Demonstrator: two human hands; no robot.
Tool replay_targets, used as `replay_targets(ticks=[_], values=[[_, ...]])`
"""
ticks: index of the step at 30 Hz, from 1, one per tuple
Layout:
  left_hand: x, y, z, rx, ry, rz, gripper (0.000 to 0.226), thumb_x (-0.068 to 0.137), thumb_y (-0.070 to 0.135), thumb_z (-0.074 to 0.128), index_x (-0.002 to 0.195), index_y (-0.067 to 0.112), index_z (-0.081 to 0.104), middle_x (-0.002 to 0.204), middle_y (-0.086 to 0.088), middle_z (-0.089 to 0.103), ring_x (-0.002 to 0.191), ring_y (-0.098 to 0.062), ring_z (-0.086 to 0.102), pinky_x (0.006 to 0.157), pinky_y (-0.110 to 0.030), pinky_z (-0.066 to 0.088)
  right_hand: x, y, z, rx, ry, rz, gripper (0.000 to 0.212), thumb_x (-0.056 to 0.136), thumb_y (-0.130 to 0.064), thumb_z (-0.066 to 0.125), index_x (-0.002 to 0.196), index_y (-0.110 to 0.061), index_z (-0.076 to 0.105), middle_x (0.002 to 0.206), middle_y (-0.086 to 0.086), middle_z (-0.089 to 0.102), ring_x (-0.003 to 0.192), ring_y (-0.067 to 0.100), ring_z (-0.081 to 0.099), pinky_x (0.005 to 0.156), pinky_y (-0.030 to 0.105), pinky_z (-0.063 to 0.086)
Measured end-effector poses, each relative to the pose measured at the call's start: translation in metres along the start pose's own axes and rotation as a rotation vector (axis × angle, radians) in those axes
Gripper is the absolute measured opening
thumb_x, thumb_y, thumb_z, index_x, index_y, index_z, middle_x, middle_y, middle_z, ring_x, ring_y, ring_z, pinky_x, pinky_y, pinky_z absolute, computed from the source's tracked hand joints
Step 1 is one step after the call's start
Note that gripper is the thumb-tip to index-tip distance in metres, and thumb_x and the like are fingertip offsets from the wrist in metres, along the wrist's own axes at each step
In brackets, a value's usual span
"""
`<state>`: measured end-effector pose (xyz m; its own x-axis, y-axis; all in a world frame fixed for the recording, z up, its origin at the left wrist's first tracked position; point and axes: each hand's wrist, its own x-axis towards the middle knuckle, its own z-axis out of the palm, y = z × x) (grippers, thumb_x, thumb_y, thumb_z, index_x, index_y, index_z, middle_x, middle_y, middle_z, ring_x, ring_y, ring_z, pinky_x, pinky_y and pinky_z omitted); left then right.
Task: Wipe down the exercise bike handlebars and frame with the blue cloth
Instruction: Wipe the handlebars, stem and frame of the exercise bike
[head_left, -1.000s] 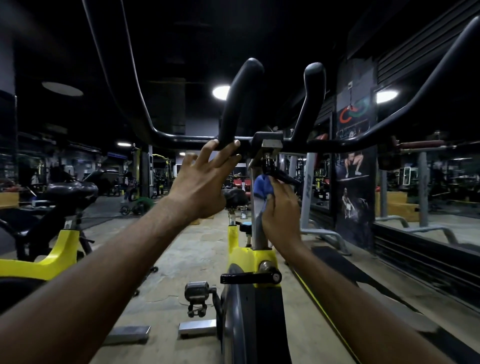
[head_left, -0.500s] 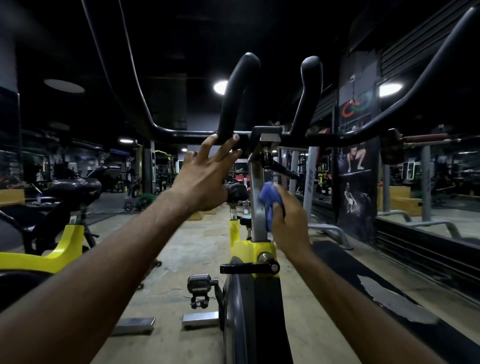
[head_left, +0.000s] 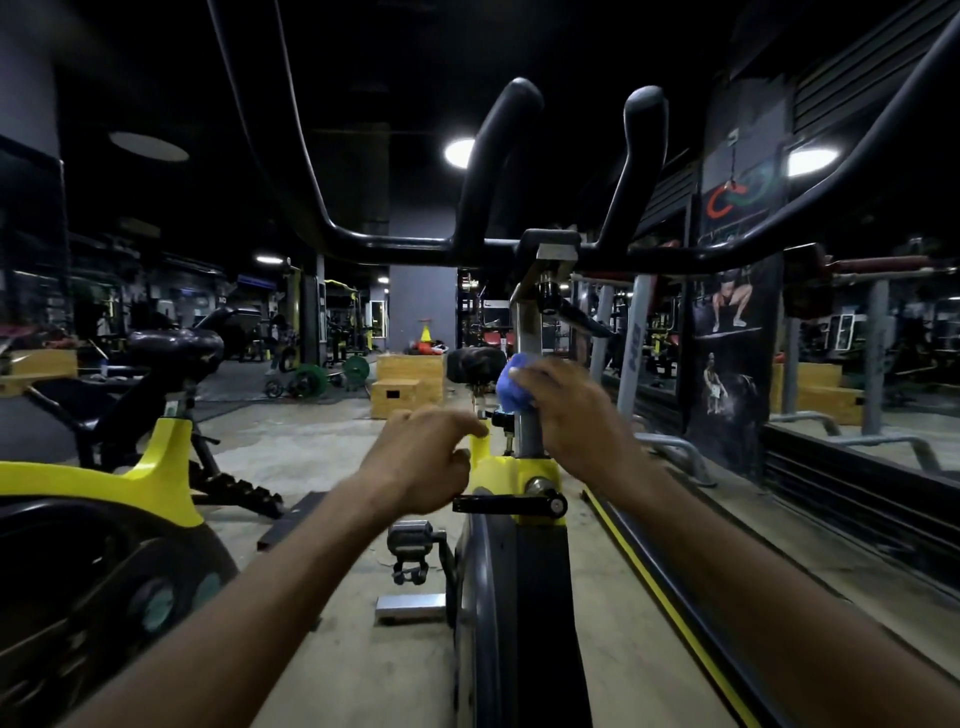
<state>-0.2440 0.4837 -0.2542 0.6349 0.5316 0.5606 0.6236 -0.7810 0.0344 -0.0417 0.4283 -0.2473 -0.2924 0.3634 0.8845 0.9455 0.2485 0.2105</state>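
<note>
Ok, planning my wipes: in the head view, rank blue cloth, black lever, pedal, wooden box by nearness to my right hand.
1. Blue cloth, in the right hand.
2. Black lever, just below it.
3. Pedal, lower left.
4. Wooden box, far back left.
</note>
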Motion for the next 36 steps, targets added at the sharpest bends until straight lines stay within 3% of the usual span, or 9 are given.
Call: replay_targets(ticks=[4,9,16,21,26,29,32,34,36], values=[[-0.017,0.004,-0.002,-0.146,0.044,-0.042,0.035,0.099,0.022,0.045,0.122,0.033,0.068,0.128,0.007,0.069,0.118,-0.019,0.062,0.096,-0.037,0.051,-0.009,-0.003,0.007,-0.178,-0.223,-0.02,0.031,0.081,0.0,0.064,0.109,-0.013,0.067,0.12,0.004,0.058,0.112,0.024,0.046,0.086,0.034,0.05],[-0.029,0.013,-0.008,-0.126,0.066,-0.013,0.032,0.093,0.025,0.052,0.116,0.036,0.071,0.121,0.011,0.071,0.113,-0.013,0.063,0.101,-0.035,0.047,-0.001,-0.003,-0.02,-0.06,-0.521,-0.083,0.02,0.087,-0.014,0.062,0.104,-0.018,0.07,0.105,-0.004,0.058,0.099,0.012,0.05,0.084,0.032,0.049],[-0.04,0.017,-0.007,-0.14,0.061,0.081,0.043,0.086,0.02,0.038,0.105,0.03,0.076,0.107,0.011,0.077,0.101,-0.012,0.068,0.096,-0.038,0.049,0.018,-0.004,0.0,-0.399,-0.459,-0.246,0.033,0.085,-0.019,0.062,0.118,-0.02,0.062,0.127,0.002,0.053,0.123,0.024,0.04,0.084,0.042,0.052],[-0.054,0.018,-0.005,-0.213,0.101,0.144,0.039,0.087,0.023,0.044,0.107,0.027,0.077,0.101,0.009,0.078,0.091,-0.015,0.071,0.078,-0.035,0.055,-0.003,0.003,-0.012,-0.119,-0.501,-0.215,0.025,0.087,-0.021,0.06,0.109,-0.023,0.071,0.118,-0.002,0.06,0.115,0.022,0.044,0.09,0.04,0.047],[-0.064,0.02,-0.004,-0.159,0.129,0.186,0.032,0.086,0.03,0.056,0.112,0.03,0.075,0.095,0.013,0.076,0.082,-0.008,0.067,0.074,-0.029,0.052,0.008,-0.007,-0.003,-0.148,-0.377,-0.093,0.035,0.088,-0.011,0.063,0.121,-0.021,0.065,0.133,0.004,0.047,0.125,0.022,0.04,0.088,0.04,0.053],[-0.068,0.017,0.0,-0.141,0.142,0.171,0.037,0.086,0.031,0.054,0.12,0.034,0.071,0.102,0.015,0.075,0.086,-0.008,0.068,0.077,-0.03,0.053,0.005,-0.006,-0.005,-0.279,-0.529,-0.224,0.038,0.09,-0.019,0.063,0.126,-0.028,0.063,0.138,0.0,0.049,0.133,0.021,0.032,0.097,0.041,0.045],[-0.073,0.017,0.007,-0.182,0.187,0.166,0.042,0.083,0.029,0.056,0.123,0.034,0.069,0.106,0.015,0.074,0.088,-0.01,0.068,0.077,-0.031,0.055,-0.001,0.0,-0.019,-0.097,-0.64,-0.188,0.034,0.091,-0.017,0.061,0.124,-0.025,0.068,0.135,-0.006,0.056,0.133,0.016,0.033,0.105,0.032,0.034],[-0.077,0.017,0.014,-0.191,0.226,0.183,0.045,0.081,0.026,0.056,0.124,0.032,0.067,0.11,0.014,0.073,0.089,-0.01,0.069,0.075,-0.03,0.055,-0.008,0.008,-0.024,0.058,-0.529,-0.142,0.028,0.091,-0.011,0.06,0.115,-0.021,0.071,0.122,-0.003,0.064,0.121,0.014,0.044,0.103,0.035,0.039],[-0.08,0.016,0.021,-0.17,0.248,0.203,0.048,0.081,0.026,0.055,0.128,0.032,0.062,0.115,0.015,0.07,0.088,-0.01,0.068,0.073,-0.029,0.053,-0.014,0.018,-0.013,0.163,-0.168,-0.003,0.026,0.092,-0.003,0.057,0.112,-0.015,0.069,0.113,0.003,0.067,0.11,0.016,0.056,0.098,0.038,0.046]])
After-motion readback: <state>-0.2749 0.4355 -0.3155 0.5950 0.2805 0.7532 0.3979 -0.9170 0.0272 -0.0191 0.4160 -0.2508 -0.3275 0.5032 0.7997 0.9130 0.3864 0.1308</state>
